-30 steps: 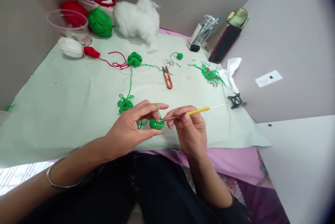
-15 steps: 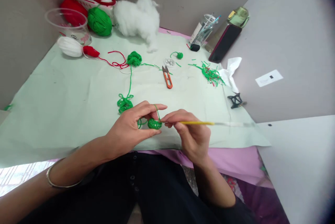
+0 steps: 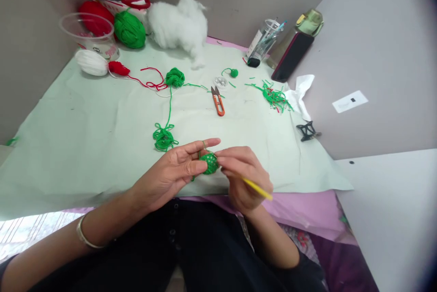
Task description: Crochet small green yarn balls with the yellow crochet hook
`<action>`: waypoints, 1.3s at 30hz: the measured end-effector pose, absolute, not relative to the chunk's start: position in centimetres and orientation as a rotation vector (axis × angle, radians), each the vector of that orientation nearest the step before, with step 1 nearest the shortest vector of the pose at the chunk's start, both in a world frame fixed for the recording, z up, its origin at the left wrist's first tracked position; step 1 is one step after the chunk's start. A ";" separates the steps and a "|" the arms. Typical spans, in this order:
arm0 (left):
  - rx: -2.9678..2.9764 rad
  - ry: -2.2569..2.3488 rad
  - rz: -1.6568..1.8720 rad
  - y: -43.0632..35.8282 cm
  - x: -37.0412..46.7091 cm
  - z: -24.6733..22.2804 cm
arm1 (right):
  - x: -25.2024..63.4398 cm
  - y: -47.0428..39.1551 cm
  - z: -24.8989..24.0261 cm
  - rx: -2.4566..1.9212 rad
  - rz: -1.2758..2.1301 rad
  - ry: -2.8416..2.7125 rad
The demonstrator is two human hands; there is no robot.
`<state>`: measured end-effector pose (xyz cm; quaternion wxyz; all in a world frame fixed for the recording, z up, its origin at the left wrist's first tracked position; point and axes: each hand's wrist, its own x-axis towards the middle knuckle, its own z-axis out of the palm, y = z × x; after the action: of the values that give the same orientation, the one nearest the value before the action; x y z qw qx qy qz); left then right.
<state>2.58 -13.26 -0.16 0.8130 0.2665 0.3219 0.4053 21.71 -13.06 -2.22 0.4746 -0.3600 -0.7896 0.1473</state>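
My left hand [image 3: 177, 171] pinches a small round green crochet piece [image 3: 209, 163] between thumb and fingers, with green yarn looped over the forefinger. My right hand [image 3: 244, 176] touches the piece from the right and holds a yellow-handled crochet hook [image 3: 257, 189], whose handle slants down to the right. The yarn strand [image 3: 170, 110] runs from the piece past a loose green tangle [image 3: 164, 138] to a small green yarn clump [image 3: 175, 76] farther back on the pale green cloth [image 3: 85, 128].
Orange thread snips [image 3: 218, 101] lie mid-table, green yarn offcuts [image 3: 273, 96] and a black hair clip [image 3: 307, 130] to the right. At the back stand red, green [image 3: 129, 29] and white yarn balls, a clear cup [image 3: 89, 32], white stuffing [image 3: 179, 23], a pen holder [image 3: 264, 41], a bottle.
My right hand swung the hook from pointing right and level to slanting down toward me. The crochet piece was turned in my left hand, which rolled palm-up.
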 end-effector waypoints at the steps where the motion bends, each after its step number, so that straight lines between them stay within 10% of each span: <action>1: 0.571 0.692 0.862 -13.1 2.5 -0.2 | 21.7 -12.9 -2.0 -0.845 0.466 -1.803; 21: 0.840 0.697 0.802 -12.1 1.3 0.6 | 21.7 -12.0 0.1 -0.796 1.467 -1.017; 39: 0.890 0.714 0.864 -12.2 1.2 0.5 | 21.7 -12.1 -0.1 -0.797 1.426 -1.143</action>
<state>1.24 -12.22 0.46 0.7549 0.4078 0.3272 0.3960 21.75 -12.10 -0.12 0.5430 -0.3357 -0.4813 0.6007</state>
